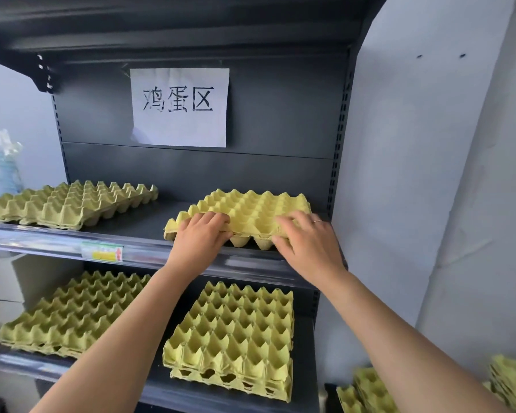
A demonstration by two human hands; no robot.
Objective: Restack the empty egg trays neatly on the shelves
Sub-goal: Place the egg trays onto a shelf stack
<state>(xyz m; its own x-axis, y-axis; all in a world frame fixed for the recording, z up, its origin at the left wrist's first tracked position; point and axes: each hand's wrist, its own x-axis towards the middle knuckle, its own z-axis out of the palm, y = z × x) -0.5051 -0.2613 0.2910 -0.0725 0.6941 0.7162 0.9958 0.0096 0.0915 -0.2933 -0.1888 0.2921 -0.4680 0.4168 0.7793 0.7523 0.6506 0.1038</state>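
Two sets of fingers (218,218) are curling over the front edge of the egg tray (251,205), with the thumbs pinching it from beneath. The left hand (200,236) and right hand (309,245) are holding it at the right end of the upper shelf (149,254). Whether another tray is lying underneath cannot be told. Advisable: keeping it level, squaring its corners, and letting the cups nest fully before letting go.
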